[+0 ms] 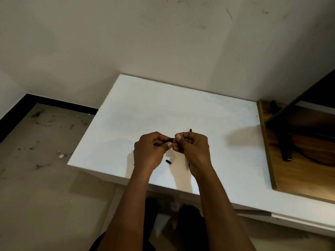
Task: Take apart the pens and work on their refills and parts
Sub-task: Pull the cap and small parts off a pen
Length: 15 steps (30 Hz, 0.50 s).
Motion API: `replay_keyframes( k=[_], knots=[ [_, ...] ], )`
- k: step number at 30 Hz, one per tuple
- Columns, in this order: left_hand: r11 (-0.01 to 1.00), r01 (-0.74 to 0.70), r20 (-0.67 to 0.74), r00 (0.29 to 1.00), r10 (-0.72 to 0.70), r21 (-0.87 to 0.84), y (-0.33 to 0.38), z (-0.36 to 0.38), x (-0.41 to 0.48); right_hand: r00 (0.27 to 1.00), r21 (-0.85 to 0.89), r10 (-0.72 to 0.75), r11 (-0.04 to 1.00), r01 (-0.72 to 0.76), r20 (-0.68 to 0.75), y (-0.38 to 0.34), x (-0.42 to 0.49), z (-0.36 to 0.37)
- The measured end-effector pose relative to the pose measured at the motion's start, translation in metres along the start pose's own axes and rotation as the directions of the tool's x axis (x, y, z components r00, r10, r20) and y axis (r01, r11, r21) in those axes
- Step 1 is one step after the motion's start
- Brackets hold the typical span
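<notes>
Over the white table [181,109] both my hands are brought together around a thin black pen part [169,140]. My left hand [150,151] grips its left end with curled fingers. My right hand [193,149] pinches the other end, thumb nail up. A black pen tip [190,130] sticks out above my right hand, and a dark thin piece [189,165] shows below it; whether these are one pen I cannot tell. A small black cap [168,162] lies on the table between my wrists.
A wooden board [290,174] lies along the table's right side with a black stand [286,151] on it. The wall rises just behind the table. The grey floor [36,169] at left carries bits of debris.
</notes>
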<state>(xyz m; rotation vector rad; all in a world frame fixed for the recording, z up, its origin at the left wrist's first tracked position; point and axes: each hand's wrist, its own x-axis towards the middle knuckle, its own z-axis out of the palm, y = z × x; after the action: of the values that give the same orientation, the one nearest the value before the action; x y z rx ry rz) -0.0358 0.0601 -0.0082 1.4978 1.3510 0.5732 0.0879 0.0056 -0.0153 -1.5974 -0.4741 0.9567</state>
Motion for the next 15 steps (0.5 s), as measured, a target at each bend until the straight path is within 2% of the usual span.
replay_keyframes(
  k=[4,6,8,10,12,13,15],
  knots=[
    [0.999,0.015,0.011,1.000,-0.014,-0.032,0.000,-0.001,-0.001,1.000,0.031,0.003,1.000,-0.003,-0.013,0.001,-0.001,-0.001],
    [0.998,0.032,-0.005,0.999,-0.033,-0.044,-0.001,-0.003,-0.002,0.993,-0.140,-0.085,0.987,0.073,-0.077,0.000,-0.002,0.001],
    [0.996,0.085,-0.018,0.996,-0.085,-0.016,-0.004,-0.007,-0.002,0.989,-0.326,-0.133,0.939,0.106,-0.061,-0.002,-0.005,0.001],
    [0.973,0.222,0.024,0.974,-0.224,0.058,-0.008,-0.013,0.000,0.997,-0.393,-0.016,0.918,0.047,0.081,-0.003,-0.013,-0.003],
    [0.910,0.402,0.127,0.902,-0.412,0.101,-0.010,-0.018,-0.002,0.945,-0.425,0.183,0.904,-0.054,0.270,0.001,-0.028,-0.007],
    [0.886,0.454,0.172,0.869,-0.464,0.096,-0.009,-0.020,-0.004,0.902,-0.444,0.259,0.892,-0.086,0.346,0.004,-0.035,-0.006],
    [0.878,0.471,0.201,0.855,-0.478,0.085,-0.009,-0.021,-0.006,0.852,-0.469,0.311,0.879,-0.089,0.421,0.011,-0.045,0.000]
  ],
)
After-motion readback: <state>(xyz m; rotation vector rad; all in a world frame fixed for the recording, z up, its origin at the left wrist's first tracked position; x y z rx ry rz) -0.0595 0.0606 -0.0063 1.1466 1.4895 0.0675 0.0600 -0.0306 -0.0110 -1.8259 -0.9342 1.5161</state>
